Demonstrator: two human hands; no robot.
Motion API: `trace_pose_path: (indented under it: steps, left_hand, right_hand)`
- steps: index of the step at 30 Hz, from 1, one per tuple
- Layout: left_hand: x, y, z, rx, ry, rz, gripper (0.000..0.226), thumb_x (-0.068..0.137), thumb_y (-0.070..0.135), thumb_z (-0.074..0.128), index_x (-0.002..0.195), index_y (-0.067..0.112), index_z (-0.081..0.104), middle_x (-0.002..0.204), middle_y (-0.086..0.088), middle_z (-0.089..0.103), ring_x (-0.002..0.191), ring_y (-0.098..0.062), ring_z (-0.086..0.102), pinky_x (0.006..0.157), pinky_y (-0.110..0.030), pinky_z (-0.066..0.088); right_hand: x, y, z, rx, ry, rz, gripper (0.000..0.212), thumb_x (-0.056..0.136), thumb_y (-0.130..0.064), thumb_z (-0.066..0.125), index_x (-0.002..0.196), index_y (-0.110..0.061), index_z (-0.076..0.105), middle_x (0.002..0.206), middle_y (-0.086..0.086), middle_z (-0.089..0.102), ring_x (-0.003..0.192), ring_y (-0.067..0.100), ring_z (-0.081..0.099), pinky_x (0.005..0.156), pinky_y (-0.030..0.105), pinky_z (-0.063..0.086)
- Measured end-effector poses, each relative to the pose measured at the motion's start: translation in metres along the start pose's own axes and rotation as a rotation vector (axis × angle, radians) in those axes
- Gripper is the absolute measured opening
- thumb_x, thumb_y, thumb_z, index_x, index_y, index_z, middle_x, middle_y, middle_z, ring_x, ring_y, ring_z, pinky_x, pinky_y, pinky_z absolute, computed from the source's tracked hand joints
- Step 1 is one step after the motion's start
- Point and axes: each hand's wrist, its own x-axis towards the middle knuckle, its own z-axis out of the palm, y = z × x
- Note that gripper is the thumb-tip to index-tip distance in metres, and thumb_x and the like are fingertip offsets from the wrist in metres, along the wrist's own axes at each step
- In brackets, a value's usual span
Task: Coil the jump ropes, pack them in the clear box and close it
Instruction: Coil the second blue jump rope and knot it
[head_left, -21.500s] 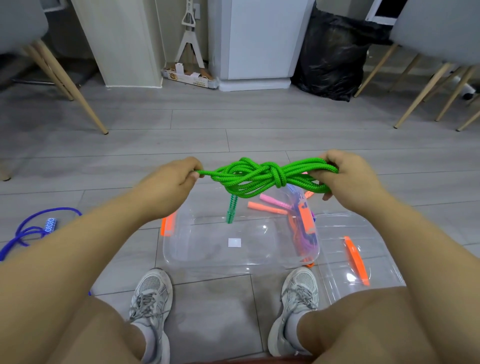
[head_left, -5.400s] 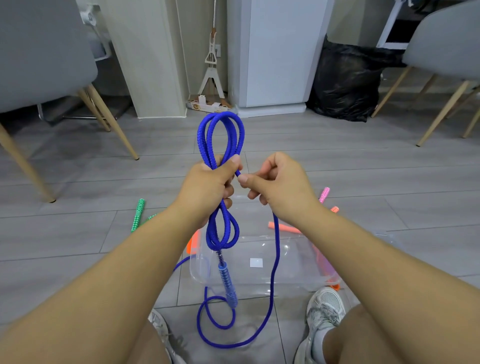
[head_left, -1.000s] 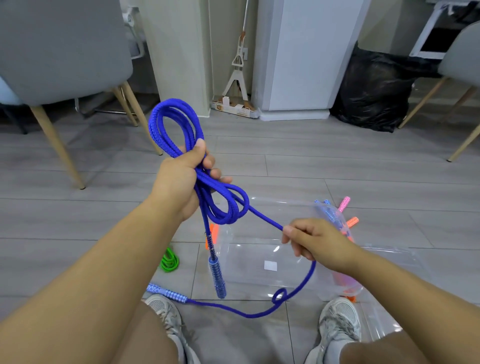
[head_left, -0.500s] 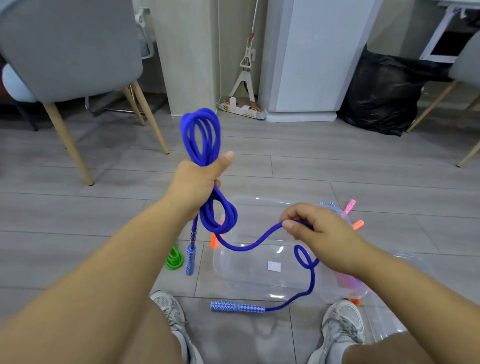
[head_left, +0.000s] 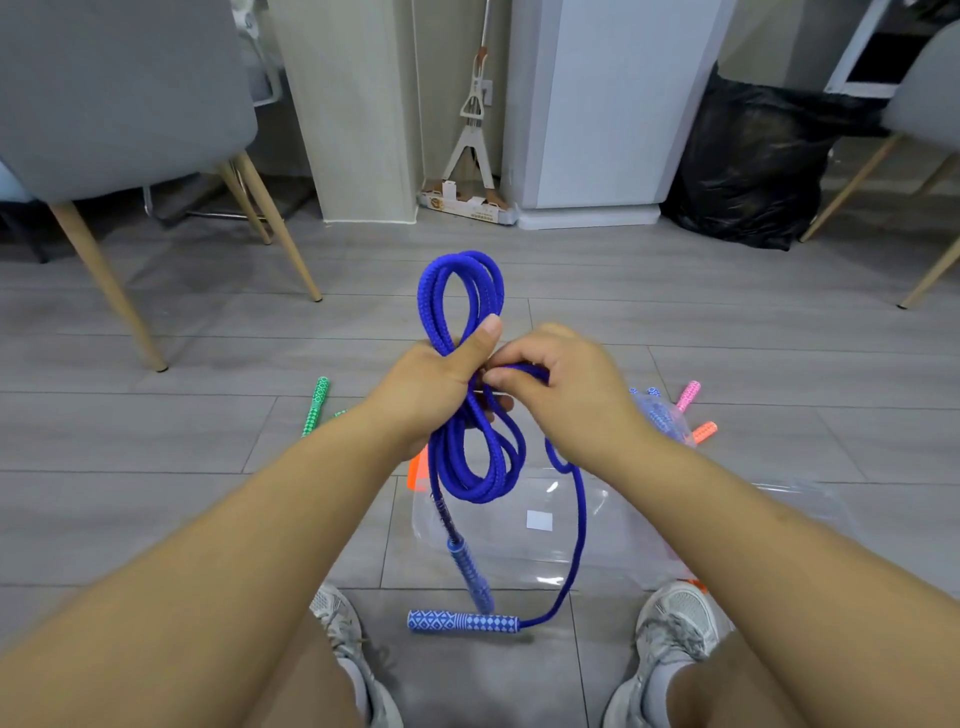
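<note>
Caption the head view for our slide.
Left hand grips coiled blue jump rope, right hand pinches it, above clear box.

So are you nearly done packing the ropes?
About halfway. A pink handle and an orange handle seem to sit in the clear box already. The left hand grips the blue rope coil while the right hand pinches its loose end. Left: pack it, the green rope on the floor too, then close the box.

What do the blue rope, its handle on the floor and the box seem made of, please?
The rope looks like braided synthetic cord, matte: a woven texture shows. The handle seems foam or rubber, matte, with a printed diamond pattern. The box is likely clear glossy plastic: floor shows through, with highlights.
</note>
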Motion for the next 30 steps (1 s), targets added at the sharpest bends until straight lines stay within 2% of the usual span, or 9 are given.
trace_pose_path:
  steps: [3,6,10,13,15,20,23,26,30]
  left_hand:
    - [0.0,-0.003,0.0,0.079,-0.005,0.006,0.05,0.09,0.051,0.05,0.07,0.008,0.066,0.065,-0.014,0.067,0.061,-0.023,0.067,0.06,-0.032,0.056]
    - [-0.002,-0.005,0.003,0.149,-0.011,-0.009,0.049,0.089,0.052,0.05,0.071,0.01,0.065,0.06,-0.009,0.066,0.068,-0.027,0.068,0.071,-0.037,0.057]
    - [-0.002,-0.002,-0.001,0.169,0.017,-0.003,0.046,0.087,0.052,0.053,0.063,0.013,0.053,0.05,0.0,0.055,0.058,-0.021,0.063,0.061,-0.032,0.054]
    - [-0.001,0.002,-0.008,0.043,0.036,-0.013,0.041,0.08,0.052,0.062,0.067,0.015,0.048,0.048,0.0,0.046,0.049,-0.021,0.053,0.066,-0.041,0.056]
    - [-0.001,0.006,-0.014,-0.049,0.095,-0.015,0.037,0.079,0.046,0.066,0.07,0.016,0.048,0.047,0.001,0.04,0.045,-0.018,0.044,0.06,-0.037,0.054]
    - [-0.002,0.014,-0.03,-0.1,0.188,0.06,0.034,0.078,0.036,0.072,0.067,0.018,0.045,0.047,0.004,0.033,0.042,-0.015,0.035,0.052,-0.029,0.047]
    - [-0.004,0.013,-0.033,-0.085,0.193,0.092,0.037,0.072,0.034,0.075,0.065,0.017,0.042,0.047,0.004,0.032,0.043,-0.015,0.032,0.05,-0.028,0.045]
    - [-0.002,0.015,-0.036,-0.072,0.23,0.109,0.038,0.075,0.027,0.076,0.063,0.017,0.041,0.046,0.003,0.032,0.043,-0.015,0.032,0.047,-0.026,0.044]
    - [-0.001,0.016,-0.046,-0.089,0.257,0.103,0.034,0.074,0.022,0.077,0.059,0.016,0.047,0.048,0.002,0.032,0.041,-0.013,0.033,0.046,-0.026,0.044]
  right_hand:
    - [0.0,0.0,0.002,-0.02,0.036,-0.002,0.004,0.079,-0.014,0.07,0.08,-0.016,0.067,0.078,-0.001,0.056,0.065,0.001,0.054,0.061,0.006,0.038]
    - [0.0,0.005,0.002,0.06,0.064,0.074,0.022,0.073,-0.016,0.076,0.078,-0.018,0.054,0.069,-0.009,0.058,0.059,-0.003,0.055,0.055,0.008,0.041]
    - [0.0,0.014,-0.008,0.064,-0.008,0.144,0.02,0.074,-0.027,0.077,0.077,-0.027,0.057,0.073,-0.008,0.061,0.062,0.007,0.053,0.063,0.025,0.048]
    - [-0.005,0.019,-0.023,0.057,-0.028,0.183,0.015,0.075,-0.029,0.076,0.074,-0.026,0.061,0.07,-0.005,0.063,0.062,0.015,0.058,0.063,0.029,0.05]
    - [-0.01,0.026,-0.035,0.059,-0.054,0.216,0.013,0.076,-0.029,0.075,0.072,-0.026,0.063,0.066,-0.003,0.067,0.07,0.024,0.064,0.07,0.038,0.052]
    - [-0.024,0.036,-0.06,-0.035,-0.081,0.275,0.014,0.079,-0.033,0.071,0.071,-0.023,0.065,0.056,-0.005,0.063,0.051,0.004,0.051,0.056,0.022,0.041]
    - [-0.031,0.039,-0.064,-0.23,-0.154,0.268,0.025,0.084,-0.041,0.063,0.07,-0.02,0.061,0.06,-0.004,0.062,0.047,0.0,0.047,0.054,0.021,0.037]
    - [-0.032,0.044,-0.064,-0.543,-0.312,0.285,0.029,0.093,-0.043,0.048,0.074,-0.021,0.052,0.068,-0.004,0.066,0.062,0.003,0.057,0.064,0.031,0.045]
    - [-0.029,0.051,-0.062,-0.628,-0.35,0.368,0.025,0.096,-0.039,0.042,0.078,-0.023,0.049,0.059,-0.013,0.057,0.065,0.006,0.054,0.068,0.033,0.043]
